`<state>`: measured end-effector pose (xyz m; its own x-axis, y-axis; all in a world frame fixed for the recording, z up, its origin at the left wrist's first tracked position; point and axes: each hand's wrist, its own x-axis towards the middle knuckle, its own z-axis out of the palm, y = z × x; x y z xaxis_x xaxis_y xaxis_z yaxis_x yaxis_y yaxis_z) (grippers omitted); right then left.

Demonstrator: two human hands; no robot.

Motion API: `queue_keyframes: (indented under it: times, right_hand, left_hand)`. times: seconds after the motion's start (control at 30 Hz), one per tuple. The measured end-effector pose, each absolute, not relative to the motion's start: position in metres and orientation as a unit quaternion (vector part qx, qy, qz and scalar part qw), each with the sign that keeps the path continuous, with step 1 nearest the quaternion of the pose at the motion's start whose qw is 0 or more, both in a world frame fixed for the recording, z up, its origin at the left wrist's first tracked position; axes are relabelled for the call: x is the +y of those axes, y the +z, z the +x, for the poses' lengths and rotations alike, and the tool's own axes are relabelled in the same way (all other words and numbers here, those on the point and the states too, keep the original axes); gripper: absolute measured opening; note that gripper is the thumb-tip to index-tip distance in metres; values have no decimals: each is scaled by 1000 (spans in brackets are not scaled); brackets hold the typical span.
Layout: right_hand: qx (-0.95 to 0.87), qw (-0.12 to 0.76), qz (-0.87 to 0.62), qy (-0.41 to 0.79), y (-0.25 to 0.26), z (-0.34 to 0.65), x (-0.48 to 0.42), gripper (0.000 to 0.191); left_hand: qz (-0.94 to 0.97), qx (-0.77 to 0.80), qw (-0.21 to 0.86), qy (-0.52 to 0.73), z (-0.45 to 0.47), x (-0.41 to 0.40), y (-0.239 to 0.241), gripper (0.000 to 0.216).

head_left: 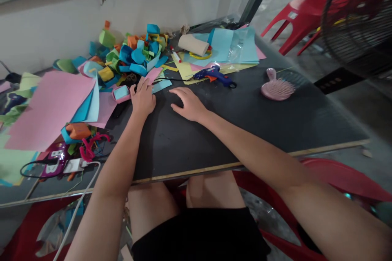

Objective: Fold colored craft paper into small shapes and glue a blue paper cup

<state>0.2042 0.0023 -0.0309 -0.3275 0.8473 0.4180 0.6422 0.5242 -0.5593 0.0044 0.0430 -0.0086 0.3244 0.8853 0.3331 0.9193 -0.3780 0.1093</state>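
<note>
My left hand (pixel 143 98) rests palm down on the dark table, its fingers slightly spread at the edge of the paper scraps. Its fingertips reach a pink paper strip (pixel 154 74); whether they press on it I cannot tell. Just left of it sits a small pink paper box (pixel 121 94) with a light blue piece inside. A light blue paper strip (pixel 161 86) lies between my two hands. My right hand (pixel 190 105) hovers over or touches the tabletop, thumb and fingers apart, with nothing in it. Beyond it lies a blue glue gun (pixel 212 74).
Folded paper pieces (pixel 134 55) are heaped along the wall. Pink sheets (pixel 52 108) and a purple device with a cable (pixel 56 159) lie at left. A cardboard tube (pixel 193 45) rests on blue sheets (pixel 241 47). A pink hairbrush (pixel 277 89) and a fan (pixel 358 20) are at right.
</note>
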Motion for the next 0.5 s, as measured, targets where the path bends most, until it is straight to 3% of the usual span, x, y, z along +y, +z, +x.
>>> queue_keyframes:
  times: [0.13, 0.27, 0.37, 0.5]
  right_hand:
    - [-801, 349, -463, 152, -31, 204, 2, 48]
    - [-780, 388, -463, 163, -29, 206, 1, 47]
    - [-730, 434, -477, 227, -27, 207, 2, 49]
    - [-631, 502, -446, 389, -26, 203, 3, 56]
  left_hand:
    - [-799, -566, 36, -197, 2, 43, -7, 49]
    - [-758, -557, -5, -339, 0, 42, -7, 23]
    - [-687, -518, -137, -491, 2, 38, -9, 9]
    - [-610, -404, -417, -539, 13, 31, -12, 31]
